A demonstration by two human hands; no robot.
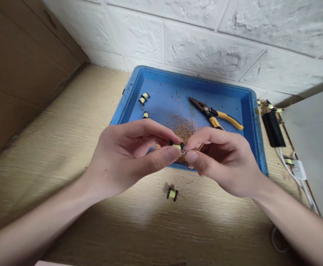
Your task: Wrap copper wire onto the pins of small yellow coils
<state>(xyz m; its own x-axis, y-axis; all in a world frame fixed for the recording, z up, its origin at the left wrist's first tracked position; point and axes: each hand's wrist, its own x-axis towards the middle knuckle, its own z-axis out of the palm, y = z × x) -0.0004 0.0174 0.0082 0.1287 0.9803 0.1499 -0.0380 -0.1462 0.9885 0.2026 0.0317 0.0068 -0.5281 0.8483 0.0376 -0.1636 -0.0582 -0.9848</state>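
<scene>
Between thumb and forefinger, my left hand (139, 155) pinches a small transformer bobbin (177, 147) with black ends and a pale yellow taped middle. My right hand (219, 159) is closed at the bobbin's pin side, its thumb and forefinger pinching a thin copper wire (200, 147) whose end sticks out to the upper right. Both hands are above the near edge of a blue tray (139, 79). Below them on the table lies another transformer bobbin (172, 194), with loose wire ends beside it.
In the tray lie long-nose pliers (215, 112) with yellow and black handles, a heap of wire scraps (185, 127) and a few bobbins (144, 98). At the right are a black cylinder (273, 129), a white cable (291, 171) and more bobbins. A white brick wall (191, 44) stands behind.
</scene>
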